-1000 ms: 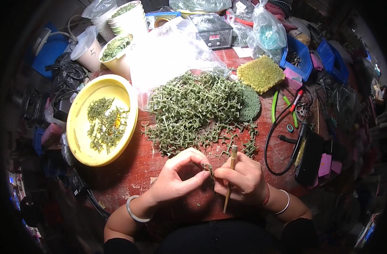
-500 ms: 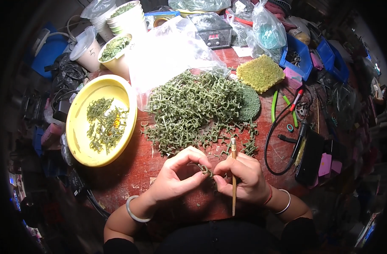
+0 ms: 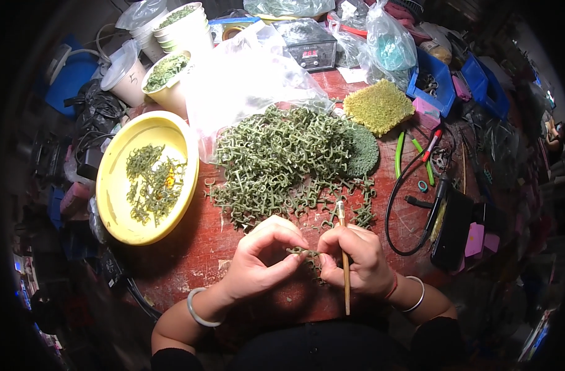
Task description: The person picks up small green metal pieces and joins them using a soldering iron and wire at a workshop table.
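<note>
- Green and crooked, a small hooked piece (image 3: 302,251) sits between my hands, on the near side of the heap.
- In this head view, my left hand (image 3: 264,260) is curled nearly closed, thumb and finger pinching the piece, probably to steady it.
- My right hand (image 3: 357,260) is mostly closed, a slim wooden stick (image 3: 346,278) tucked across its fingers, likely so thumb and fingertip are free at the piece's right end; whether they grip it, I cannot tell.
- Just beyond lies the heap (image 3: 282,154) of matte, S- and U-shaped bits on a scuffed red tabletop (image 3: 196,266), placed, I judge, for easy reach.
- To the left, a smooth, round yellow basin (image 3: 113,185) holds a smaller clump (image 3: 155,191); its sloping wall presumably keeps those apart.
- At the heap's right edge are a pebbly green pad (image 3: 365,151) and, farther, a rough yellow sponge-like block (image 3: 379,107).
</note>
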The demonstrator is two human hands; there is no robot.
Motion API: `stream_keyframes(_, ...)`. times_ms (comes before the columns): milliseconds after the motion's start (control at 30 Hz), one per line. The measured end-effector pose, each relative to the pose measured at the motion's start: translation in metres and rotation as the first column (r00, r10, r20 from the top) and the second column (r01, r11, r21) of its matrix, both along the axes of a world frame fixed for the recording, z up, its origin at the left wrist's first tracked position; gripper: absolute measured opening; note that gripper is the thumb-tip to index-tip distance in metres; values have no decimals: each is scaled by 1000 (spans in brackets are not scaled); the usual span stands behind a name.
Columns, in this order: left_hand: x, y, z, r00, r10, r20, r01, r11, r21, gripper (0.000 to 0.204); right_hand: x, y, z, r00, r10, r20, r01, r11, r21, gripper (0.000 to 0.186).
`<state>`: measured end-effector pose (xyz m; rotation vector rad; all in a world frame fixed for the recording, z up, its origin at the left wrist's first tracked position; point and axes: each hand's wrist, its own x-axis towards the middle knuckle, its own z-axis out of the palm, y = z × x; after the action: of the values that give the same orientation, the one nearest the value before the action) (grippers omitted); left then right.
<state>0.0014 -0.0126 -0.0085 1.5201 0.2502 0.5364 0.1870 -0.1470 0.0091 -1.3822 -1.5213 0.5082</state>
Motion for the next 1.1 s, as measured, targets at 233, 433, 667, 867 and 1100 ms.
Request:
stream_keyframes(233, 3, -4, -3, 1000, 8, 17, -9, 996, 83, 20, -3, -3, 0, 997, -48, 62, 48, 999, 2, 19)
stream_keyframes(433, 3, -6, -2, 999, 7, 42, -10, 998, 69, 21, 0, -7, 1, 946, 6, -325, -77, 976, -205, 15)
stream_keyframes(667, 4, -4, -9, 992, -36, 125, 32, 999, 37, 20, -3, -5, 4, 975, -110, -192, 74, 980, -187, 16)
stream_keyframes(867, 0, -8, 5, 1000, -10, -18, -1, 841, -541, 14, -1, -2, 1, 914, -212, 347, 189, 977, 98, 28)
stream_keyframes(1100, -5, 0, 3, 987, -18, -162, -81, 811, -580, 16, 6, -5, 3, 929, -268, 256, 260, 963, 63, 5)
